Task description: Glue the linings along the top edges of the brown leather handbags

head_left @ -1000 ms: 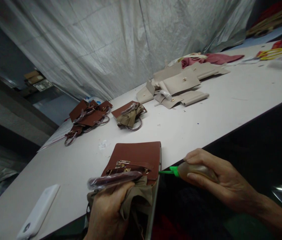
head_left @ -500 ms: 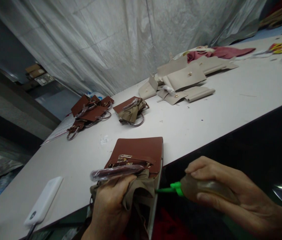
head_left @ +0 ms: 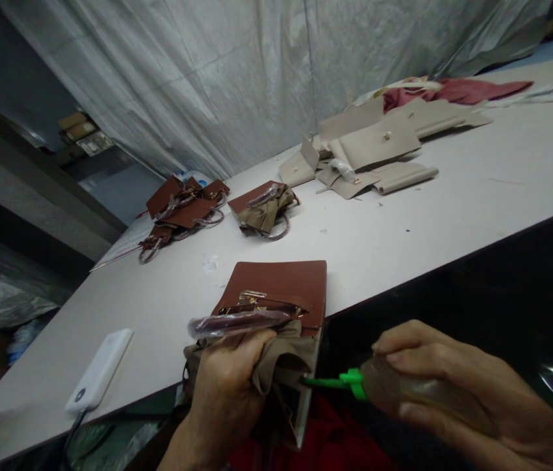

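Observation:
A brown handbag (head_left: pixel 281 281) with gold hardware and a plastic-wrapped handle lies over the table's front edge. My left hand (head_left: pixel 230 379) is closed around its bunched khaki lining (head_left: pixel 284 350), with the fingertips hidden under the cloth. In my right hand (head_left: pixel 453 373) is a squeeze bottle (head_left: pixel 418 392) of brownish contents with a green nozzle (head_left: pixel 330 383). The nozzle's tip is at the bag's open side edge, beside the lining; whether it touches cannot be made out.
Another brown bag (head_left: pixel 264 209) and a pile of brown bags (head_left: pixel 183 209) lie farther back on the white table (head_left: pixel 379 242). Beige bag pieces (head_left: pixel 374 147) and pink cloth (head_left: pixel 477 91) are at the back right. A white corded device (head_left: pixel 100 369) rests at the left.
The nozzle tip has moved a little down along the bag's side edge. The view has shifted slightly; both hands keep their holds.

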`<state>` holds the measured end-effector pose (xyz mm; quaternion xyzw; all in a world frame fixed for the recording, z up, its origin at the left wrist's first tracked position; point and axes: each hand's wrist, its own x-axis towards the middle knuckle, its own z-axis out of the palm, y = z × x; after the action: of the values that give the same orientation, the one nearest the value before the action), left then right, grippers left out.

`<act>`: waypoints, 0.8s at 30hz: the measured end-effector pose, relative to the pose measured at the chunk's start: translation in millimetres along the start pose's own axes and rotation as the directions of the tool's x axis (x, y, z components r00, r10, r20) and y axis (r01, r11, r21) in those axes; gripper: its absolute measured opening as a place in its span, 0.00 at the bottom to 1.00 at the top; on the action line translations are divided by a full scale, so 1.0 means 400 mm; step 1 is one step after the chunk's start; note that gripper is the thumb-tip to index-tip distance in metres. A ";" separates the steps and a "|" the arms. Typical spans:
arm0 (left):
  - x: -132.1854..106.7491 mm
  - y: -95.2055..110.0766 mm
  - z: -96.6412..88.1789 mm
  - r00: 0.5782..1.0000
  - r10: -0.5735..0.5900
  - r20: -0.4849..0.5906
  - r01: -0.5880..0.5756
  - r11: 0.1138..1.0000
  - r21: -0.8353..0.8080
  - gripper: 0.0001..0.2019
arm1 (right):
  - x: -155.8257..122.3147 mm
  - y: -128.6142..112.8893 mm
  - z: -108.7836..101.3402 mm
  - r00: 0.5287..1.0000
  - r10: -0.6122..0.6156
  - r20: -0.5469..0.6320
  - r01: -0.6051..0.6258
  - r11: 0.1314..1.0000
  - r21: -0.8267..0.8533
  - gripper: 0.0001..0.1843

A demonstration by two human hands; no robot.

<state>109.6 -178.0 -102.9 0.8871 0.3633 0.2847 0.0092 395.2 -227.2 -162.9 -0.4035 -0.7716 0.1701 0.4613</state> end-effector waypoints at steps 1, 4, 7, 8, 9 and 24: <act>-0.003 -0.001 0.001 1.000 -0.012 0.007 0.012 1.000 0.000 0.09 | -0.003 -0.006 0.001 1.000 -0.007 0.001 0.007 1.000 0.005 0.17; -0.011 -0.001 0.005 0.999 -0.036 0.024 0.036 0.999 -0.009 0.09 | -0.018 -0.017 0.002 1.000 -0.001 -0.012 0.000 1.000 -0.006 0.16; -0.016 0.002 0.006 0.999 -0.029 0.026 0.030 0.999 -0.033 0.09 | -0.047 -0.018 0.003 1.000 0.011 -0.008 -0.011 0.999 -0.036 0.19; -0.016 0.003 0.006 0.999 -0.028 0.024 0.029 0.999 -0.033 0.09 | -0.056 -0.017 0.003 1.000 0.011 -0.004 -0.012 0.999 -0.045 0.21; -0.016 0.003 0.006 0.999 -0.028 0.017 0.028 0.999 -0.028 0.09 | -0.063 -0.017 0.003 1.000 0.009 -0.005 -0.009 0.999 -0.049 0.23; -0.035 0.007 0.010 1.000 0.018 -0.021 -0.019 0.999 -0.028 0.09 | -0.117 -0.031 0.014 0.998 0.057 0.011 -0.056 0.998 -0.024 0.24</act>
<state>105.5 -188.5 -112.5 0.8871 0.3512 0.2992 0.0151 396.3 -270.6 -185.0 -0.4295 -0.7644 0.1764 0.4473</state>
